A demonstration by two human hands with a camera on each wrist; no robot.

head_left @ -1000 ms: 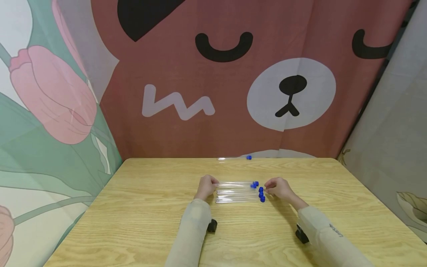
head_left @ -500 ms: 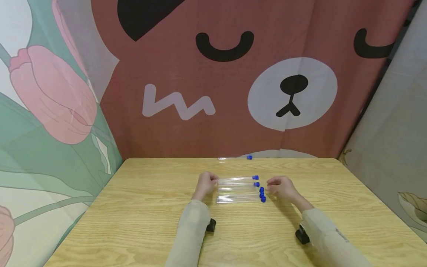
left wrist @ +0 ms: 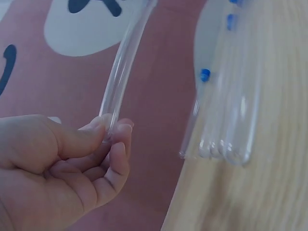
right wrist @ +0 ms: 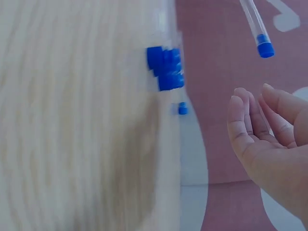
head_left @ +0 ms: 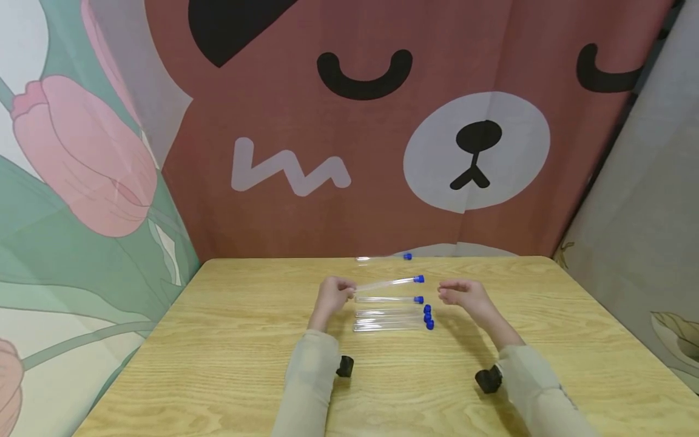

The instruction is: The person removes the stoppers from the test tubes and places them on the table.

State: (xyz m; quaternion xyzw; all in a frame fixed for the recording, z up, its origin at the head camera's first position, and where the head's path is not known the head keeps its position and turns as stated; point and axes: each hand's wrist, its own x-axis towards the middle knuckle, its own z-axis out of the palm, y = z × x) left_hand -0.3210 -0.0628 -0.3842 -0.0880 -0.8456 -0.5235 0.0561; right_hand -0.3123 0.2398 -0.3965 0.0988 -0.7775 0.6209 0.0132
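Clearly, left hand pinches tube at one end; its blue cap near right hand (fingers loosely bent, empty).

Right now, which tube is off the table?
The raised tube, pinched at its capless end by the left hand, blue cap angled up; the other tubes lie on the table.

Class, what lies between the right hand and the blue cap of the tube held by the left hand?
Nothing: the right wrist view shows a bare gap between the right hand and the blue cap, with only the backdrop behind.
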